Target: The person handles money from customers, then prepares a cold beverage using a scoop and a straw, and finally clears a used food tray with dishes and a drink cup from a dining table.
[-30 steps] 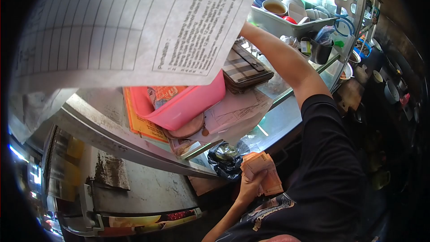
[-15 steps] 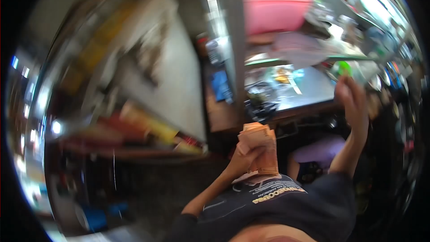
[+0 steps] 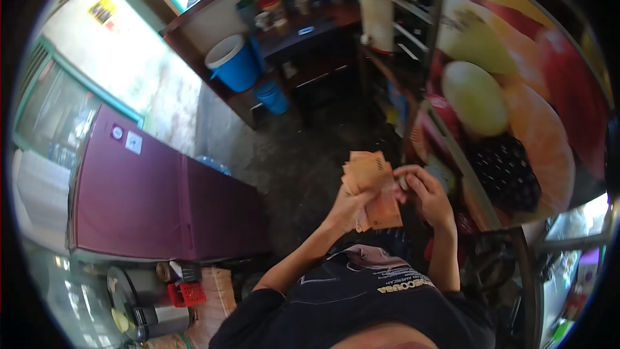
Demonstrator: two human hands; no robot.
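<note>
A fanned bundle of orange banknotes (image 3: pixel 369 174) is gripped in my left hand (image 3: pixel 349 207), upright in front of my dark printed shirt (image 3: pixel 381 284). My thumb lies across the face of the notes. Close at their right edge is my right hand (image 3: pixel 431 199), its fingers curled and the thumb side pressed together. Something small and pale shows at those fingertips, and I cannot tell what it is. The lower part of the bundle hangs just above the shirt.
A purple fridge (image 3: pixel 129 187) stands at the left. On the right is a large fruit-printed panel (image 3: pixel 478 100). Ahead are a blue bucket (image 3: pixel 236 71), a dark table (image 3: pixel 323 29) with cups, and a red-lidded dispenser (image 3: pixel 376 16). Dark floor (image 3: pixel 303 129) lies between.
My view has swung from the cluttered shelves to the fridge and table. My right hand has come from the shelf to the banknotes. My left hand still holds them.
</note>
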